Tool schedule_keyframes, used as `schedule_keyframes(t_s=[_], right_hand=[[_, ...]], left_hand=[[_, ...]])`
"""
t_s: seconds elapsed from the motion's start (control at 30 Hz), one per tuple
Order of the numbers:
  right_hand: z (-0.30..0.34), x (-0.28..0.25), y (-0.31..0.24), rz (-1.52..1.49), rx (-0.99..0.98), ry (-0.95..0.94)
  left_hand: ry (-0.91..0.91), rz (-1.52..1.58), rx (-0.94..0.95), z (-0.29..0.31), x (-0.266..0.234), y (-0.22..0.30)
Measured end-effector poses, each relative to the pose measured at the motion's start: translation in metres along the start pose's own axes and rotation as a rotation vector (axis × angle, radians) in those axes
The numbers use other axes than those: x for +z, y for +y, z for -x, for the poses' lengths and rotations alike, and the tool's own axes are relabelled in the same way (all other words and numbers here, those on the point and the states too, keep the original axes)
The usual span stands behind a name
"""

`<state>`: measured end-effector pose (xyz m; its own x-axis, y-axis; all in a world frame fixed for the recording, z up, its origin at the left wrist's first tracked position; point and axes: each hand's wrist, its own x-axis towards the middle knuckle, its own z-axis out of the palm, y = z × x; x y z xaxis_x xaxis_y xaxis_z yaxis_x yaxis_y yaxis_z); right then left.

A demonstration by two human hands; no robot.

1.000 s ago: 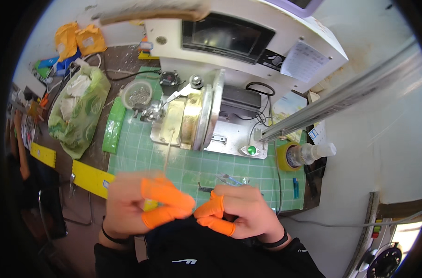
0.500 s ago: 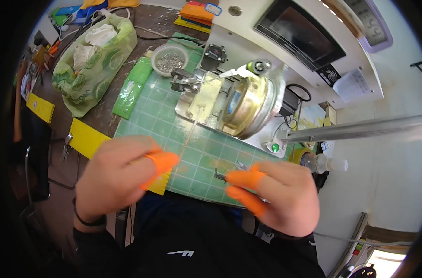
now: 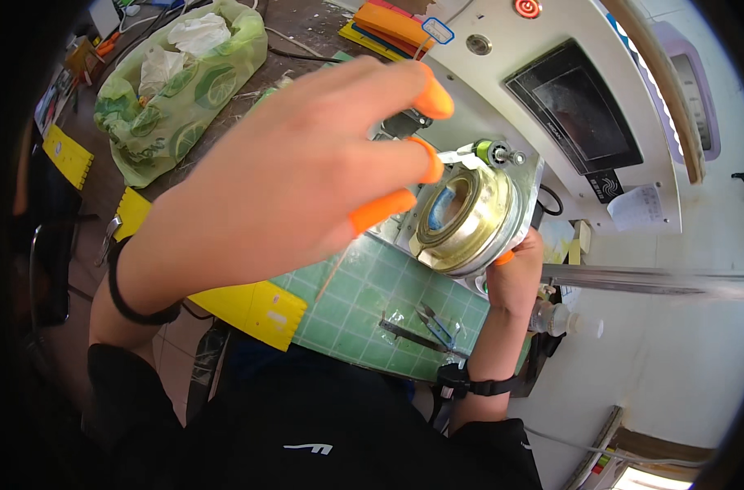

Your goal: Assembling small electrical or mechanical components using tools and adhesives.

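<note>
My left hand, orange cots on its fingertips, is raised over the bench machine. Its fingers are spread, near the white lever above the brass-coloured round drum. Most of the machine's base plate lies hidden behind this hand. My right hand reaches in at the drum's right lower side; an orange cot shows at its edge, but its other fingers are hidden. Below the drum, blue-handled snips and a dark flat metal bar lie on the green cutting mat.
A thin stick lies beside a yellow toothed strip at the mat's front left. A green plastic bag with white tissue stands far left. Behind the machine rises a white housing with a dark screen. A clear bottle stands right.
My left hand has risen from the mat's front up over the machine, its fingers spreading. My right hand has left the snips and bar and moved to the drum's right side. The view has shifted.
</note>
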<state>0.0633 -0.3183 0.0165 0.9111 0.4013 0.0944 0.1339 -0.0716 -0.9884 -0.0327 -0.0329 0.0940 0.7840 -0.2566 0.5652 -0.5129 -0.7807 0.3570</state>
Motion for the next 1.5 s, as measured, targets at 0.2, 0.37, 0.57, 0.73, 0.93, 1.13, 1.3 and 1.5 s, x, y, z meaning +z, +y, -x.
schedule_keyframes(t_s=[0.2,0.37,0.57,0.73,0.93,1.13,1.3,1.5], right_hand=[[0.001,0.024,0.001,0.312,-0.219,0.104],[0.0,0.028,0.003,0.311,-0.216,0.143],[0.008,0.001,-0.003,0.269,-0.101,0.049],[0.021,-0.018,-0.025,0.682,-0.337,0.145],[0.019,-0.011,-0.024,0.776,-0.401,0.169],[0.021,-0.011,-0.022,0.837,-0.393,0.175],[0.029,-0.012,-0.022,0.877,-0.388,0.181],[0.039,-0.032,-0.015,0.803,-0.342,0.335]], left_hand=[[0.016,0.057,0.091,-0.016,0.047,-0.011],[0.067,0.061,0.106,-0.02,0.073,-0.011],[0.123,-0.06,0.21,-0.004,0.03,-0.007],[0.015,-0.184,-0.014,0.039,-0.002,-0.028],[-0.002,-0.296,-0.039,0.04,0.01,-0.049],[-0.003,-0.235,-0.09,0.042,0.026,-0.06],[-0.167,-0.13,-0.195,0.061,0.031,-0.064],[-0.024,0.027,-0.27,0.049,0.028,-0.072]])
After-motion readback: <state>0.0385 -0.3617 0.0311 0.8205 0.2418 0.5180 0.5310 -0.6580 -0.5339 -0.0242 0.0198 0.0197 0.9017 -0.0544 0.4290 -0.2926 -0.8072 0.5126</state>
